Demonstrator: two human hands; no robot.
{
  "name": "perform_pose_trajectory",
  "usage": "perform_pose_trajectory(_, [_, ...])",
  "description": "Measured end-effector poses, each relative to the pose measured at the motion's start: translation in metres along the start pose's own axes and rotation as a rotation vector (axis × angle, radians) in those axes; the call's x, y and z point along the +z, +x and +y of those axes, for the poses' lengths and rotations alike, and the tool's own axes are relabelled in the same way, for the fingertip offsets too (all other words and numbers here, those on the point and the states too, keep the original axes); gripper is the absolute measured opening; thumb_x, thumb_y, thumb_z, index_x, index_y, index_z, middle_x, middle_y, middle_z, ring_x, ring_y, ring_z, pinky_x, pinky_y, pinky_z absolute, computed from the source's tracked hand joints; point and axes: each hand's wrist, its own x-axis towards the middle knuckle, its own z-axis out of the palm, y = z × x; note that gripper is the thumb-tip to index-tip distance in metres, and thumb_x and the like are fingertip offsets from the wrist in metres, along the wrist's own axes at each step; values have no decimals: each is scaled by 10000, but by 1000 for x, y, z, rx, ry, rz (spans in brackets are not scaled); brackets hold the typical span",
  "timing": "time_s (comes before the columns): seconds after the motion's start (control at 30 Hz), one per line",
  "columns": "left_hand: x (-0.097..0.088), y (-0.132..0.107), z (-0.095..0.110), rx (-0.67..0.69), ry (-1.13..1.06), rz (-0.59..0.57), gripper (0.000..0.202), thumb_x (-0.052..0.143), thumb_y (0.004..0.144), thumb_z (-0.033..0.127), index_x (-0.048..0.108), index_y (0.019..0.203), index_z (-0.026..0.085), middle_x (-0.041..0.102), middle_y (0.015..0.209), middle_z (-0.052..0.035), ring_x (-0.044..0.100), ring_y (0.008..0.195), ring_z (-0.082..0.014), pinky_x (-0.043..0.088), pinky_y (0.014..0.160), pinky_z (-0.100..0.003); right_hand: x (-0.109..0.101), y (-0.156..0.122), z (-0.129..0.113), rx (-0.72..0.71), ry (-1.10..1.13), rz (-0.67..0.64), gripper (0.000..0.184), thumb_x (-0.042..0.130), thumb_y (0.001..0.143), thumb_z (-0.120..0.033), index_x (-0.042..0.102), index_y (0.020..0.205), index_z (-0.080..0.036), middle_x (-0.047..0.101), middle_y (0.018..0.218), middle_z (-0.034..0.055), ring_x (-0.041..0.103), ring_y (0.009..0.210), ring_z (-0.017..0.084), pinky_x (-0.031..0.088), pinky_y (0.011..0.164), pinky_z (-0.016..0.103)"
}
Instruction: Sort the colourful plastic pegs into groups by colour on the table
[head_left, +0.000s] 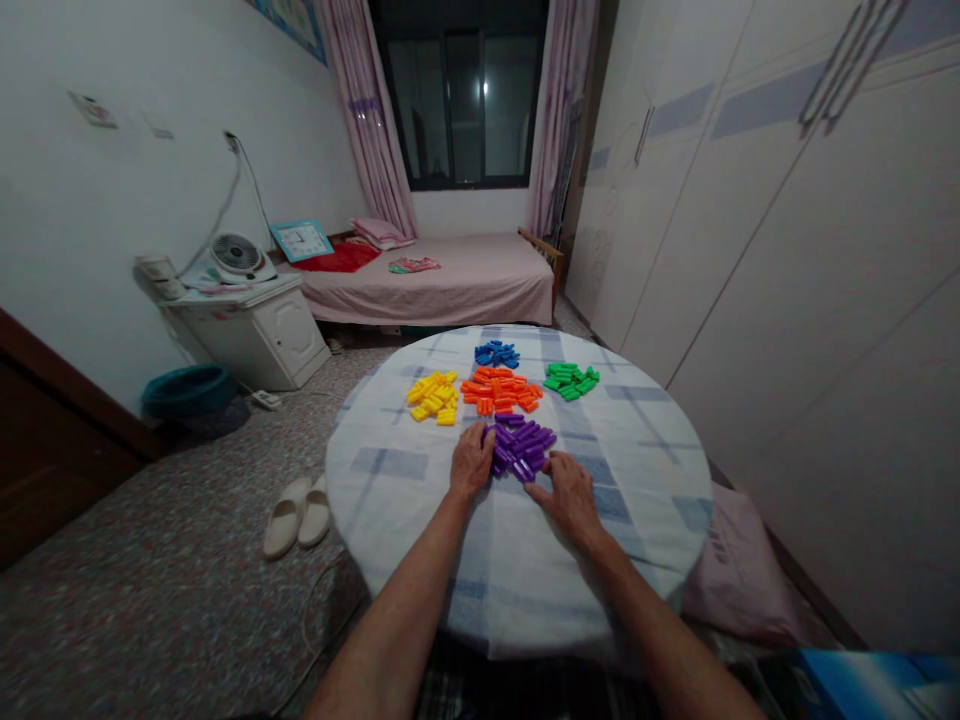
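Observation:
A pile of small purple plastic pieces [523, 447] lies on the near middle of a round table with a checked cloth [397, 510]. At the pile's left edge rests my left hand [472, 460], its fingers bent and apart against the pieces. My right hand [571, 490] is at the lower right edge, thumb and fingers spread, touching or very near the pile. Just behind sit orange pieces [499, 390], with yellow pieces [433, 397] to the left, green pieces [571, 380] to the right and blue pieces [496, 353] farthest back.
Beyond the table stands a bed [465, 275]. To the left are a white cabinet [262, 335] with a fan [238, 257], a teal bin [187, 392] and slippers [289, 518]. A wardrobe [750, 220] lines the right side, with a pink bag [739, 570] on the floor.

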Motion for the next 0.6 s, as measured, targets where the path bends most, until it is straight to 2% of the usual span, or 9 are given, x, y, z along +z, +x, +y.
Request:
perform_pose_trajectory(0.13, [1, 4, -4, -20, 25, 1, 476, 267, 940, 424, 508, 1244, 147, 526, 1293, -115, 453, 1232, -188, 323, 1068, -348, -3, 8, 6, 122, 126, 41, 281, 515, 807, -448, 524, 937, -198, 602, 990, 77, 573, 910, 222, 391, 848, 382])
perform_pose_trajectory(0.23, [1, 16, -6, -3, 47, -21, 464, 292, 936, 411, 503, 1259, 154, 493, 1334, -109, 408, 1271, -193, 291, 1091, -360, 0, 10, 16, 219, 106, 131, 348, 407, 864, -439, 508, 1064, -173, 581, 1085, 110, 563, 971, 235, 386, 867, 401])
perform_pose_trajectory(0.33, [4, 33, -3, 62, 64, -75, 428, 365, 917, 404, 540, 1225, 165, 497, 1337, -100, 385, 1286, -208, 253, 1108, -378, 7, 9, 22, 181, 47, 136, 395, 370, 881, -422, 486, 1152, -158, 569, 1136, 125, 544, 1023, 245, 374, 898, 418])
perform_pose_trajectory(0.43, [8, 47, 5, 140, 64, -136, 361, 425, 896, 399, 609, 1127, 191, 576, 1249, -74, 429, 1239, -211, 242, 1106, -392, 11, 8, 24, 131, 22, 122, 401, 366, 887, -409, 481, 1177, -157, 566, 1156, 130, 538, 1039, 242, 373, 913, 415])
perform_pose_trajectory(0.6, [8, 48, 18, 220, 27, -198, 316, 420, 903, 409, 651, 1022, 230, 674, 1017, -19, 563, 1007, -164, 385, 972, -321, 7, 6, 24, 127, 37, 125, 386, 377, 881, -375, 495, 1171, -150, 578, 1140, 133, 533, 1047, 250, 382, 916, 418])
